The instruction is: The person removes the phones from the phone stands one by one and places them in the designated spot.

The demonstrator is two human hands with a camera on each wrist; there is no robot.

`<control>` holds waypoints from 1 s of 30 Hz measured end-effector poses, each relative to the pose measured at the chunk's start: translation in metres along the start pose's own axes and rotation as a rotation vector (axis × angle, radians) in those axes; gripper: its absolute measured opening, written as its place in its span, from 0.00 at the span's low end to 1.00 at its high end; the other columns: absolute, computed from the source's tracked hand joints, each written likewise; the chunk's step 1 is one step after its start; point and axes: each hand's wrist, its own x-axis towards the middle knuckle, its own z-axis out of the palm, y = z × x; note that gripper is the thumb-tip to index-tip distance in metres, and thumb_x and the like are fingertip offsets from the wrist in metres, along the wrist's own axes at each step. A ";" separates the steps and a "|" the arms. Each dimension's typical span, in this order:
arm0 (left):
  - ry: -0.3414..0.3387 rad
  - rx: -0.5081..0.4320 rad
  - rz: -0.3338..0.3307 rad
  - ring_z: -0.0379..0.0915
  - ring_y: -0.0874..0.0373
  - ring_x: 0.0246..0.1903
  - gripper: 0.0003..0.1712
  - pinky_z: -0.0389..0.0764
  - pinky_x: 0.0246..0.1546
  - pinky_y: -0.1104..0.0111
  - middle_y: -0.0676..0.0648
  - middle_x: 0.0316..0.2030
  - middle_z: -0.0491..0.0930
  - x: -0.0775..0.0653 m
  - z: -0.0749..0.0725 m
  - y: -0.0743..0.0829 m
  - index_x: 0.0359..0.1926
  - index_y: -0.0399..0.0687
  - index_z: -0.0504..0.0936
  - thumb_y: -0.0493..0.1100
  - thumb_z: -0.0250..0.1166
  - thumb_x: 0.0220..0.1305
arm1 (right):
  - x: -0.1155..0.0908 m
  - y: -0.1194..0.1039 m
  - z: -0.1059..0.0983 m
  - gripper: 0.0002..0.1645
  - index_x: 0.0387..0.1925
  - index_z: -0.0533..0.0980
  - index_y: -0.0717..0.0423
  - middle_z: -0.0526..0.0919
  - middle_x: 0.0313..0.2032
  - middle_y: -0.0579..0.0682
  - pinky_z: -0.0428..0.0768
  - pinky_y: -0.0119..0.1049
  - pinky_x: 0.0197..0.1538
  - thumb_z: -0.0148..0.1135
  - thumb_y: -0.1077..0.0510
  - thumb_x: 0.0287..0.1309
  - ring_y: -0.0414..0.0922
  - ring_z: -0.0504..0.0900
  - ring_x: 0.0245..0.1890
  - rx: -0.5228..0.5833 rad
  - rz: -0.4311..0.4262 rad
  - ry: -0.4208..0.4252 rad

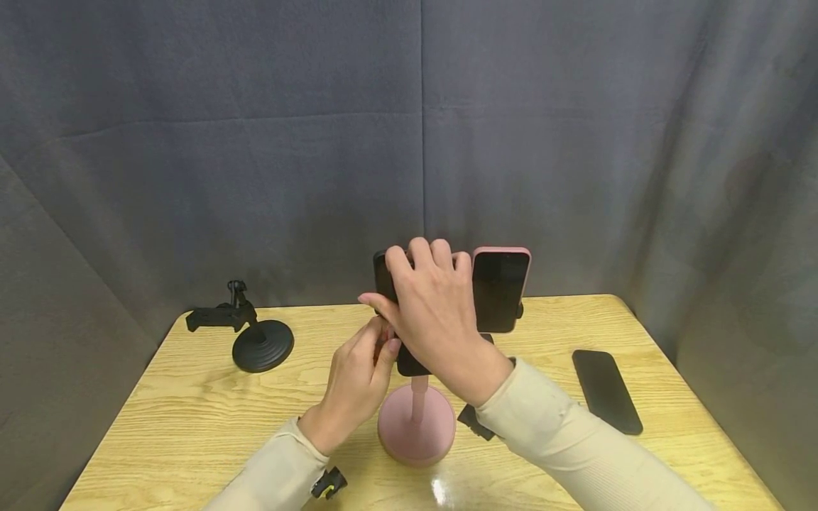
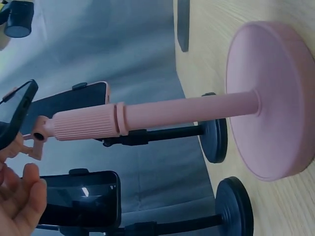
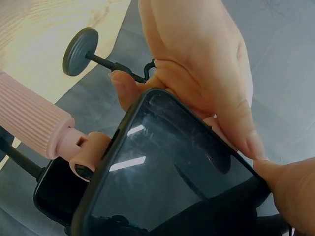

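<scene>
A pink phone stand (image 2: 187, 110) stands upright, its round base (image 1: 418, 429) on the table. A dark-cased phone (image 3: 172, 167) sits at the stand's head, screen towards me. My right hand (image 1: 437, 305) grips this phone from above, its fingers over the top and its thumb at the upper left. On the phone's left side, my left hand (image 1: 351, 383) curls its fingers close against the side edge, around the pink holder (image 2: 37, 145) behind it. Both hands' fingertips come together at one corner in the right wrist view. The phone hides most of the holder.
A pink-cased phone (image 1: 501, 291) stands upright behind, to the right. Another dark phone (image 2: 81, 199) is propped on a black stand behind, to the left. An unloaded black stand (image 1: 262, 345) is at the far left. A black phone (image 1: 607, 390) lies flat at right.
</scene>
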 end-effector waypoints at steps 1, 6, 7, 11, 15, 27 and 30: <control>0.004 0.003 0.010 0.56 0.69 0.21 0.31 0.59 0.20 0.78 0.53 0.23 0.66 0.000 0.001 -0.001 0.36 0.45 0.72 0.64 0.37 0.77 | 0.000 0.000 0.000 0.34 0.34 0.74 0.54 0.73 0.29 0.51 0.67 0.45 0.31 0.68 0.28 0.52 0.52 0.69 0.30 -0.001 0.000 0.000; 0.026 0.001 0.044 0.53 0.70 0.20 0.32 0.55 0.19 0.80 0.53 0.21 0.63 0.000 0.005 -0.006 0.35 0.44 0.70 0.65 0.34 0.77 | 0.001 -0.001 0.000 0.34 0.35 0.74 0.54 0.73 0.29 0.51 0.67 0.45 0.32 0.69 0.28 0.51 0.52 0.69 0.31 0.006 0.005 -0.004; 0.032 -0.002 0.054 0.53 0.70 0.20 0.32 0.55 0.19 0.80 0.53 0.20 0.63 0.000 0.006 -0.007 0.34 0.44 0.70 0.64 0.34 0.78 | 0.001 -0.001 0.001 0.34 0.35 0.74 0.54 0.73 0.30 0.51 0.67 0.45 0.32 0.69 0.28 0.51 0.52 0.69 0.31 0.008 0.006 -0.004; 0.058 -0.017 0.070 0.53 0.70 0.19 0.32 0.55 0.19 0.80 0.53 0.20 0.63 0.000 0.009 -0.009 0.33 0.44 0.69 0.63 0.33 0.78 | 0.001 -0.001 0.001 0.33 0.34 0.74 0.54 0.73 0.29 0.51 0.67 0.45 0.33 0.70 0.29 0.51 0.52 0.69 0.31 0.009 0.007 0.000; 0.091 -0.020 0.073 0.54 0.70 0.19 0.31 0.56 0.18 0.81 0.53 0.19 0.64 0.000 0.013 -0.008 0.33 0.43 0.70 0.62 0.35 0.79 | 0.001 -0.001 0.001 0.30 0.34 0.74 0.54 0.73 0.29 0.51 0.66 0.45 0.33 0.73 0.33 0.53 0.52 0.69 0.31 0.007 0.011 -0.004; 0.152 -0.085 0.090 0.59 0.69 0.18 0.28 0.62 0.18 0.81 0.52 0.19 0.68 -0.001 0.016 -0.010 0.33 0.42 0.73 0.59 0.42 0.80 | 0.003 0.000 0.000 0.20 0.34 0.76 0.54 0.75 0.30 0.51 0.65 0.47 0.34 0.74 0.45 0.55 0.52 0.70 0.34 0.043 0.025 -0.020; 0.159 -0.101 0.100 0.61 0.69 0.18 0.27 0.62 0.18 0.81 0.52 0.19 0.69 0.000 0.015 -0.010 0.33 0.42 0.73 0.58 0.44 0.80 | 0.002 0.001 0.001 0.19 0.34 0.76 0.54 0.76 0.30 0.52 0.65 0.47 0.34 0.74 0.46 0.54 0.52 0.70 0.33 0.052 0.021 -0.012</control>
